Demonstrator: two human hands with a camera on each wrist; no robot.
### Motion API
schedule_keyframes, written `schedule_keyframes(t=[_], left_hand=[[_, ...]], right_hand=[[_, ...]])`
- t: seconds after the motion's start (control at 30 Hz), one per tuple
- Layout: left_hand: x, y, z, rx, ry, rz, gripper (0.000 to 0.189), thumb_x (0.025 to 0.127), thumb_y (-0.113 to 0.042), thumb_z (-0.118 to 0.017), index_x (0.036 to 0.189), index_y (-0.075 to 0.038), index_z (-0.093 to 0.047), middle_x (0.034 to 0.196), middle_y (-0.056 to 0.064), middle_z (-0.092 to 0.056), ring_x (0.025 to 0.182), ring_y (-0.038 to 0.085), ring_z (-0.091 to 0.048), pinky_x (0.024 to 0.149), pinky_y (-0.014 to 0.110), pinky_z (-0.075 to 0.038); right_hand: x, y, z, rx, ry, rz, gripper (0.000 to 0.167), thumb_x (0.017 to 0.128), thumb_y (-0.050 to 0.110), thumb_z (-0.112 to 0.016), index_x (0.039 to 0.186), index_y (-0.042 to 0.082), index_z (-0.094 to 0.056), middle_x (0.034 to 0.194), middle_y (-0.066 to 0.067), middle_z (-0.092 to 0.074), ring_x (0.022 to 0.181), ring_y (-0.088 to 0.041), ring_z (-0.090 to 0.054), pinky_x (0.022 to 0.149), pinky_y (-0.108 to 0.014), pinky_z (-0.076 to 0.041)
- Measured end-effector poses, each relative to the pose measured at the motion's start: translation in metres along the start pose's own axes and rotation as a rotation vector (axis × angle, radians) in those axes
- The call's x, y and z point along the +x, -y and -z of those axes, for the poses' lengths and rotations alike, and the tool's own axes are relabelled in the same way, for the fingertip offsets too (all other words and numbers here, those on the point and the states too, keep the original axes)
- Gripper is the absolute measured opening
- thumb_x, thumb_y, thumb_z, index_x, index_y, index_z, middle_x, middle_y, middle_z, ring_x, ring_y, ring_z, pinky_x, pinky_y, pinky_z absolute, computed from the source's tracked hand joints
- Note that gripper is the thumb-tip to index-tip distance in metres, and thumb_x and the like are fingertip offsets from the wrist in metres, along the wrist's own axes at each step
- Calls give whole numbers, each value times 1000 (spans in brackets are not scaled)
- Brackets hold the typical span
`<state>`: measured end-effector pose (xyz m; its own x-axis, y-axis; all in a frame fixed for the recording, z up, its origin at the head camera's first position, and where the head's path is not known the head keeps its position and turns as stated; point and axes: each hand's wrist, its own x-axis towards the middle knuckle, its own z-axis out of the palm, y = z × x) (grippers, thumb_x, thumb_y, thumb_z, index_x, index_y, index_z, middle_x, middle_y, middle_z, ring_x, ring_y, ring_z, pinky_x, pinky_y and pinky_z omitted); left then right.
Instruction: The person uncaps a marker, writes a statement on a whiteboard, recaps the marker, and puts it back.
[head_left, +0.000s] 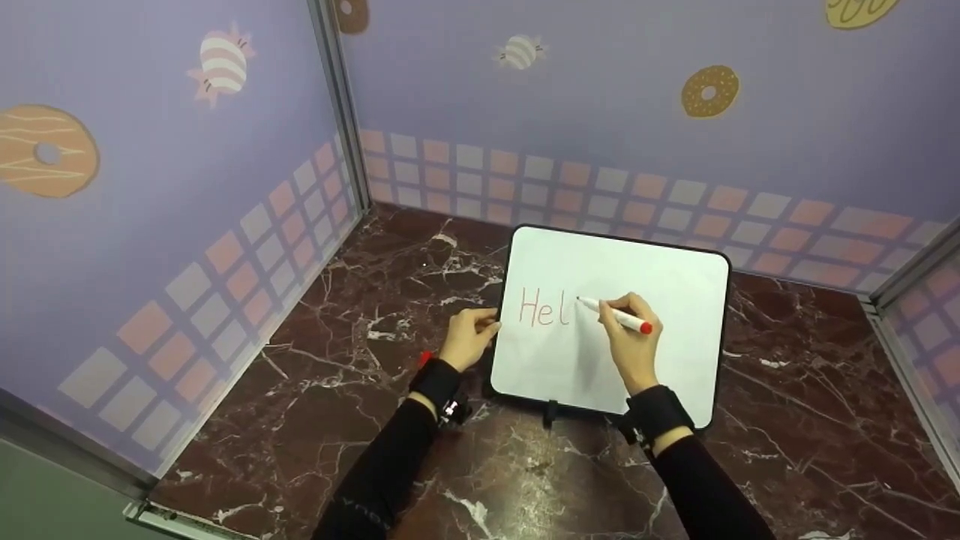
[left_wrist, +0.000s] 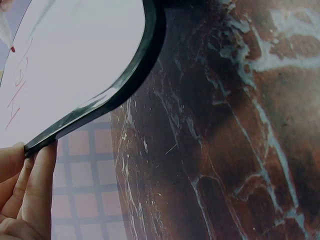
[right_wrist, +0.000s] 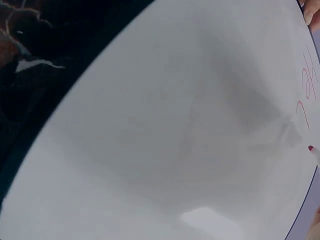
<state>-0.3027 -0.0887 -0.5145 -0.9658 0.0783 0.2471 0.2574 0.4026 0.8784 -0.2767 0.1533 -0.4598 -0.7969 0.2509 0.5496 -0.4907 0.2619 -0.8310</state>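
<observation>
A small whiteboard (head_left: 675, 300) with a black frame stands tilted on the table, with red letters "Hel" (head_left: 545, 309) on its left part. My right hand (head_left: 634, 337) holds a white marker (head_left: 621, 319) with a red end. The marker's tip is at the board, just right of the "l"; whether it touches cannot be told. At the board's left edge, my left hand (head_left: 469, 336) pinches the black frame (left_wrist: 95, 107) between thumb and fingers. A small red object (head_left: 426, 358), partly hidden, lies beside the left wrist.
The table (head_left: 315, 420) has a dark red marble pattern. Purple walls (head_left: 600, 112) with printed sweets and tile squares enclose it at the back and sides. A short black support (head_left: 551, 414) shows under the board's lower edge.
</observation>
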Motion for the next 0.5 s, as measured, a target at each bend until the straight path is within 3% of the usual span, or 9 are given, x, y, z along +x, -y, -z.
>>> schedule_keyframes(t=[0.27,0.5], left_hand=[[1,2,-2,2,5,0,31,93,0,-64,121,14,-63,99,27,-72,76,41,-72,59,29,-60],[0,1,0,9,-3,0,31,93,-1,-64,121,12,-64,99,26,-73,77,40,-72,60,30,-61]], right_hand=[[8,-1,-3,14,-1,-31,11,85,-8,-69,81,-15,-63,78,-27,-64,63,-3,-60,59,-12,-49],[3,-1,-1,2,42,-27,11,83,-11,-67,76,-16,-61,74,-24,-63,60,-3,-59,56,-12,-47]])
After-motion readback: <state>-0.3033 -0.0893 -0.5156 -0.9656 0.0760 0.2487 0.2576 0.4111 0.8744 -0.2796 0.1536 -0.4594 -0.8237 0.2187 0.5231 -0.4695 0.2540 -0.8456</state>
